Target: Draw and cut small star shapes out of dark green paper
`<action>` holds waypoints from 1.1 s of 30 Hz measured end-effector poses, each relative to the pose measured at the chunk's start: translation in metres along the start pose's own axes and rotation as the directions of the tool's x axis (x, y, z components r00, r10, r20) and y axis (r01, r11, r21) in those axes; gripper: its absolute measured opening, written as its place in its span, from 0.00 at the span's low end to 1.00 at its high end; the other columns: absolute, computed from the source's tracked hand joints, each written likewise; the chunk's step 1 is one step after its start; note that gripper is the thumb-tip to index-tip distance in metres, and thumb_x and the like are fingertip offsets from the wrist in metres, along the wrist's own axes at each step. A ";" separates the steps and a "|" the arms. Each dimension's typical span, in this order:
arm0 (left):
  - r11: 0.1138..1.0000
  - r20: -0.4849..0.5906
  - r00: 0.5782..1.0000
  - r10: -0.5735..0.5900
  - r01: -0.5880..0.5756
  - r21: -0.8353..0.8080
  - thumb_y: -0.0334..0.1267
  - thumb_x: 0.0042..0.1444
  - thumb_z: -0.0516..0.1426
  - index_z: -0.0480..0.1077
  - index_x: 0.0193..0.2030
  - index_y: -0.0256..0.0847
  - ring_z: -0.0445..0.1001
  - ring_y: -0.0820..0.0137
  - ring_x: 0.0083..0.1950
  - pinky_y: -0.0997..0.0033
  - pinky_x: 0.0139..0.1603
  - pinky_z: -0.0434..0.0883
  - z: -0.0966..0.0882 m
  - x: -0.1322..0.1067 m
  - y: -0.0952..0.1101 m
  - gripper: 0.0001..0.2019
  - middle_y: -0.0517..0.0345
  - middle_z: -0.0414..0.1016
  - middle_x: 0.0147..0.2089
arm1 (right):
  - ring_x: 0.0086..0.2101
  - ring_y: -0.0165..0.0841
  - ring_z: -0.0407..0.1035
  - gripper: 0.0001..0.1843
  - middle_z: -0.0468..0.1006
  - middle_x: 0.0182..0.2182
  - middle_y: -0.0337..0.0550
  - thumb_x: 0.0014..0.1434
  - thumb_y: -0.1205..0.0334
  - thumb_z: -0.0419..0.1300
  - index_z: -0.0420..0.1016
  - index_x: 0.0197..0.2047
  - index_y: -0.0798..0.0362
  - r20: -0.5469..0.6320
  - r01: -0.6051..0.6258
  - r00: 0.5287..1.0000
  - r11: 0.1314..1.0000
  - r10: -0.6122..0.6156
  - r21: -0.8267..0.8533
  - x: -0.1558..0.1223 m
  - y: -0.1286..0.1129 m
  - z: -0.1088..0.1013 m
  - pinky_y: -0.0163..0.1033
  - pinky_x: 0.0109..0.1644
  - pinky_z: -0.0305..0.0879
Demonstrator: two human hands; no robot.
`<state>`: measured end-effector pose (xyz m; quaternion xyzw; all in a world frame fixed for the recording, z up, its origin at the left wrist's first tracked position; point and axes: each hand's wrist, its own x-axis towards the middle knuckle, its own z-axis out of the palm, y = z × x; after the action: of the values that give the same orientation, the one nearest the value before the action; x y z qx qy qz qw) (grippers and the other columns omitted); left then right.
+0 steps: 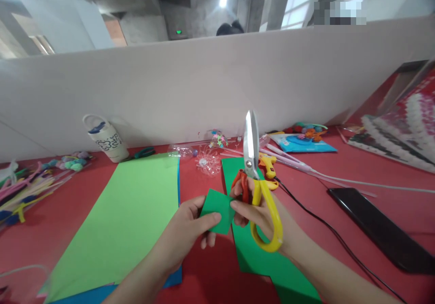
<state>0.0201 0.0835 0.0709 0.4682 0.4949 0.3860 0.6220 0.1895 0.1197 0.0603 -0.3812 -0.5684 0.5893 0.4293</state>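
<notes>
Between my two hands is a small square of dark green paper (222, 209). My left hand (195, 222) pinches its left side, thumb on top and fingers behind. My right hand (253, 209) touches the square's right edge with its thumb and fingertips. In that same right hand hang scissors (251, 152) with silver blades pointing up, one yellow handle loop and one red. The blades look closed. Below my right hand lies a larger sheet of green paper (258, 249) on the red table (207, 272). Light green paper (122, 218) lies left of my left hand, over blue sheets.
A white tumbler (110, 141) stands at the back left near pipe cleaners (30, 188) and pom-poms (73, 161). A yellow glue gun (269, 166) with a black cord lies behind my right hand. On the right is a black phone-like slab (380, 227). A white partition (204, 86) closes off the back.
</notes>
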 end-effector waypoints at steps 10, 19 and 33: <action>0.988 -0.124 0.981 0.147 -0.151 -0.027 0.37 0.50 0.61 0.72 0.31 0.38 0.66 0.78 0.26 0.79 0.27 0.64 0.011 0.009 0.016 0.05 0.64 0.71 0.24 | 0.19 0.26 0.69 0.14 0.68 0.18 0.27 0.51 0.58 0.63 0.59 0.33 0.51 0.010 0.003 1.000 0.997 -0.004 0.083 -0.002 -0.018 -0.006 0.32 0.25 0.66; 0.996 0.007 0.996 0.089 -0.088 -0.032 0.38 0.53 0.58 0.70 0.36 0.38 0.73 0.74 0.22 0.80 0.17 0.67 0.014 0.006 0.033 0.06 0.61 0.75 0.24 | 0.18 0.26 0.67 0.17 0.67 0.17 0.28 0.50 0.54 0.64 0.59 0.33 0.51 0.057 -0.015 0.998 0.999 0.012 0.042 -0.006 -0.024 -0.012 0.32 0.23 0.65; 0.995 0.078 0.994 -0.078 0.082 -0.052 0.37 0.54 0.59 0.69 0.38 0.37 0.75 0.74 0.21 0.82 0.17 0.68 -0.004 0.010 0.022 0.07 0.59 0.76 0.25 | 0.19 0.24 0.68 0.14 0.64 0.23 0.28 0.52 0.56 0.62 0.59 0.34 0.51 0.092 -0.155 0.984 0.987 0.152 0.030 0.001 -0.002 -0.009 0.30 0.23 0.66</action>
<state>0.0178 0.0998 0.0897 0.4451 0.4785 0.3563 0.6678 0.1982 0.1233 0.0620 -0.3891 -0.5451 0.6474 0.3638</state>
